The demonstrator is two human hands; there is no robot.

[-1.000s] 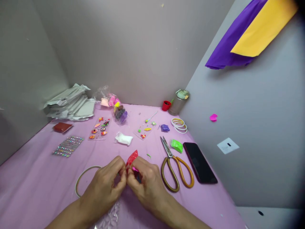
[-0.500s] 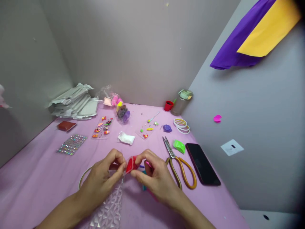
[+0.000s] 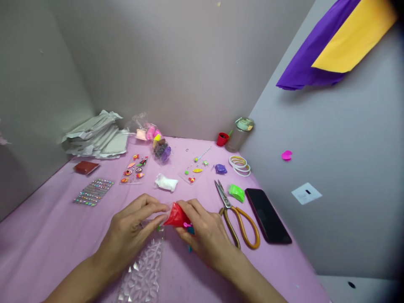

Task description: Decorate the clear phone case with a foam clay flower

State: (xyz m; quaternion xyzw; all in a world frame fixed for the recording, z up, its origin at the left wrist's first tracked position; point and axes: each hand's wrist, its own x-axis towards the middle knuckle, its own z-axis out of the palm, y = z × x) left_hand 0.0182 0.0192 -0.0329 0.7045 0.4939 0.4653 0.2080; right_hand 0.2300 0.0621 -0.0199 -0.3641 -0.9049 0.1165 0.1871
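A small clear packet of red clay (image 3: 175,215) is stretched between my two hands above the pink tablecloth. My left hand (image 3: 134,223) pinches the packet's clear left edge between thumb and fingers. Around its right side, my right hand (image 3: 202,229) is closed with thumb below and fingers on top. Partly hidden under the right hand are small pink and teal pieces (image 3: 190,230). Beneath my left hand lies a clear, faceted plastic case (image 3: 143,269), its upper end covered by the fingers.
Scissors (image 3: 227,206), a green clay packet (image 3: 236,192) and a phone (image 3: 268,215) lie to the right. Ahead are a white clay packet (image 3: 166,182), sticker sheets (image 3: 134,170) and rhinestone strips (image 3: 94,192). A bottle (image 3: 240,134) and red cup (image 3: 222,139) stand by the wall.
The red packet has turned and shows more of its face. My left fingers have straightened along its edge, and my right hand has closed further over it.
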